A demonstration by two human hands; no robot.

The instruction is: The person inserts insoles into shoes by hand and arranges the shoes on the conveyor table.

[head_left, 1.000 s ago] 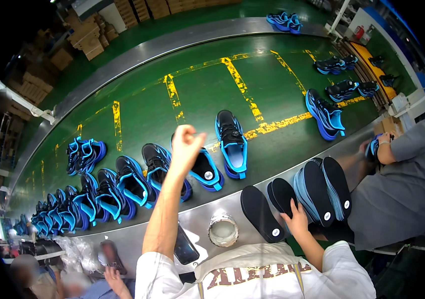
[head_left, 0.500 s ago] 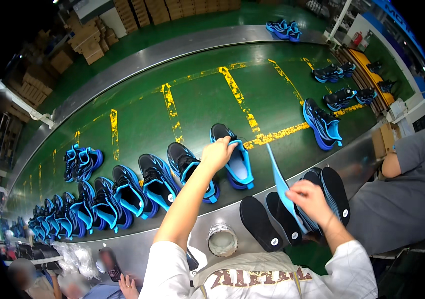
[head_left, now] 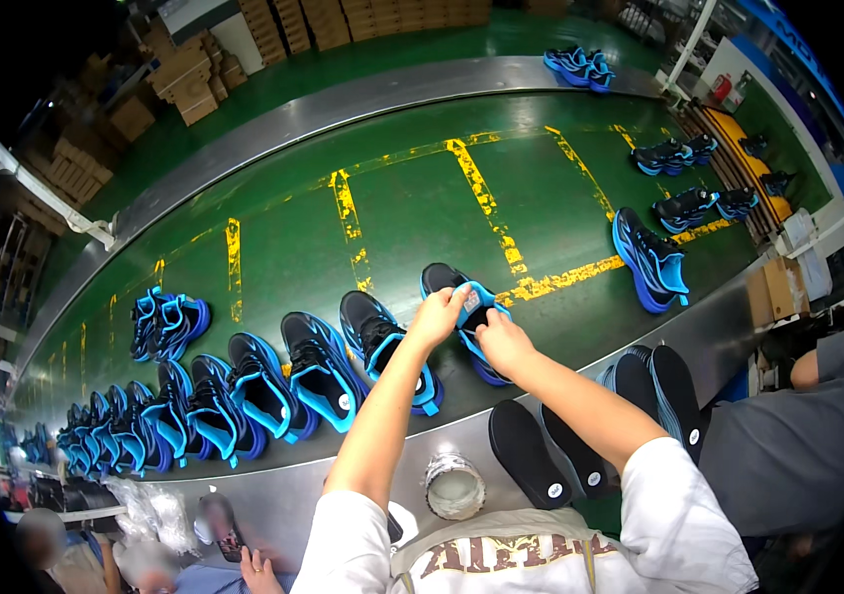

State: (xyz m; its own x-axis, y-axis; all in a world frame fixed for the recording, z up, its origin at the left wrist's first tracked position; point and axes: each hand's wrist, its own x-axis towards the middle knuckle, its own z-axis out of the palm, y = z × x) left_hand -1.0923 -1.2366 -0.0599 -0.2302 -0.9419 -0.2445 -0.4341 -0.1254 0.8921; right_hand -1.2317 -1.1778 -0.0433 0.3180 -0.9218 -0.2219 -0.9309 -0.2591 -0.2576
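A black and blue sneaker (head_left: 489, 370) sits on the green conveyor belt in front of me, toe pointing away. My left hand (head_left: 439, 317) pinches its tongue from the left side. Fingers of my right hand (head_left: 504, 346) reach down into the shoe opening, closed on a dark insole (head_left: 477, 319) that shows only in part; the rest is hidden by the hand and the upper. Just left of it stands another sneaker (head_left: 382, 332). On the metal ledge nearer me lie several black insoles (head_left: 521, 450) with round white stickers at the heel.
A row of sneakers (head_left: 318, 381) runs along the belt to the left. One sneaker (head_left: 647, 259) lies to the right. A roll of tape (head_left: 454, 487) rests on the metal ledge (head_left: 347, 465). A person in grey (head_left: 788, 445) sits close at my right; others are at lower left.
My right hand has moved left and up from above the ledge to the shoe, bringing the light-blue-backed insole into its opening. My left hand remains at the tongue.
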